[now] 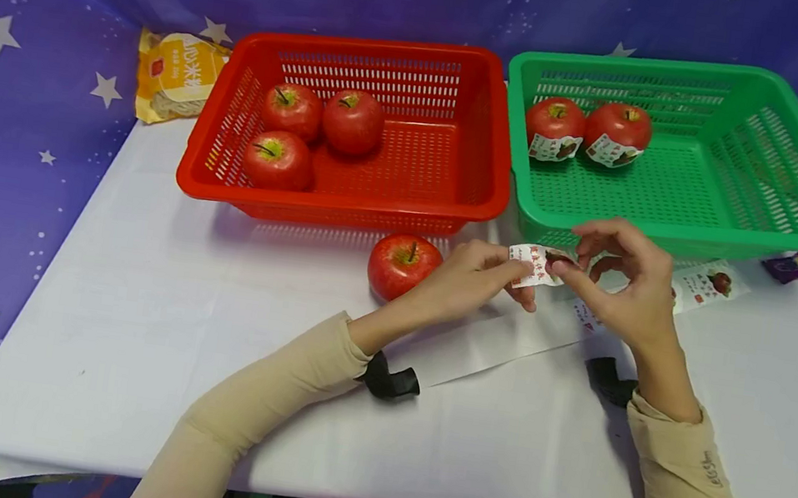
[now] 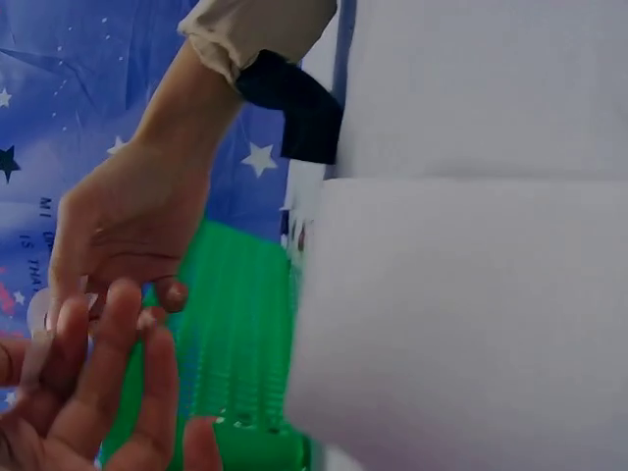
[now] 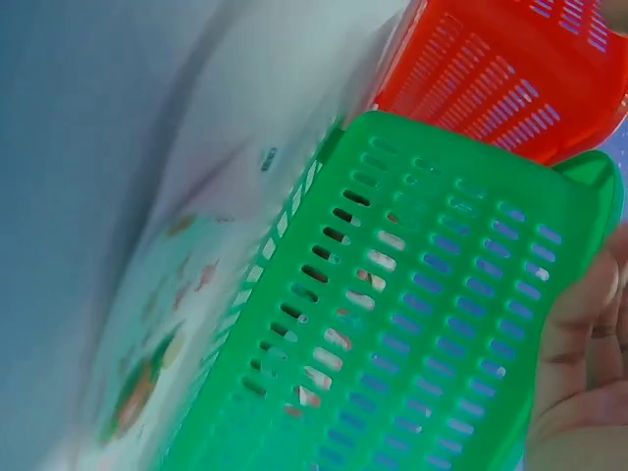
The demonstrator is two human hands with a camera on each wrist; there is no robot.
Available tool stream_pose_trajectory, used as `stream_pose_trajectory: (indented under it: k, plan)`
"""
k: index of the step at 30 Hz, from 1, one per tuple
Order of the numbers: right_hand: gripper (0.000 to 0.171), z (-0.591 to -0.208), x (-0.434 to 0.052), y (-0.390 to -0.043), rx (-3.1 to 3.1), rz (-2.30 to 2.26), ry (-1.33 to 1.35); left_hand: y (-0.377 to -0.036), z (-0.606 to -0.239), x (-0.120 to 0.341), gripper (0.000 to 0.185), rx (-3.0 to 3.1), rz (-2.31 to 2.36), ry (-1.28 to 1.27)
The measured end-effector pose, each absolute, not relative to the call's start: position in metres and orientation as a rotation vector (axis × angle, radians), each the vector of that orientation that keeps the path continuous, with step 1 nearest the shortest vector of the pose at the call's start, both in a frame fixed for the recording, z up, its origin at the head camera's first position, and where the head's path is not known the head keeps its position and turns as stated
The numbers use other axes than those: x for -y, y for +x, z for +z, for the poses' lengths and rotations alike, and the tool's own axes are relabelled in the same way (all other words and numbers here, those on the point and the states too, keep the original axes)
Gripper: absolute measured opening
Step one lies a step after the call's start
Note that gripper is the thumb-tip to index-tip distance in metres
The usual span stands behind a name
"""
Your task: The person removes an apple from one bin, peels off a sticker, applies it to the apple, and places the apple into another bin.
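Both hands meet above the white table (image 1: 133, 315) in front of the green basket (image 1: 684, 211). My left hand (image 1: 474, 280) pinches one end of a small white printed sticker (image 1: 536, 265). At the sticker's other end my right hand (image 1: 617, 282) pinches it with thumb and fingertips. A bare red apple (image 1: 403, 265) lies on the table just left of my left hand. The red basket (image 1: 345, 200) holds three bare apples (image 1: 292, 110). Two apples with stickers (image 1: 587, 131) sit in the green basket. In the left wrist view my left hand's fingers (image 2: 98, 392) touch the right hand (image 2: 128, 226).
A sheet of more stickers (image 1: 708, 285) lies on the table under the green basket's front edge. A white backing strip (image 1: 477, 343) lies between my forearms. A yellow snack packet (image 1: 175, 75) sits at back left, a small purple packet (image 1: 790, 267) at far right.
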State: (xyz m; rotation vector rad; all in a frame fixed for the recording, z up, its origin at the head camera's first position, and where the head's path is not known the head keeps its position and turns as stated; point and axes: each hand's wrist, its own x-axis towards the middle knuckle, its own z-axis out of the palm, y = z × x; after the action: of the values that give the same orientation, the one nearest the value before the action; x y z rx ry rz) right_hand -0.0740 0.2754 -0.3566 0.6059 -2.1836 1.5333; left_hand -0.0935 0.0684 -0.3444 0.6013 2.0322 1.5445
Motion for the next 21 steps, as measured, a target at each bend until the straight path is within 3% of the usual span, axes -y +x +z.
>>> stream_pose_trajectory:
  k: [7,13,21]
  plan:
    - [0.016,-0.357,-0.265,-0.071,1.948,2.088,0.685,-0.085,-0.340,-0.048,0.034,-2.129,1.325,0.836]
    - [0.025,-0.351,-0.258,-0.067,1.910,2.142,0.353,-0.084,-0.325,0.002,0.026,-2.580,0.844,1.340]
    - [0.031,-0.347,-0.237,-0.065,2.151,2.097,0.112,-0.081,-0.341,0.032,0.081,-2.909,0.268,1.204]
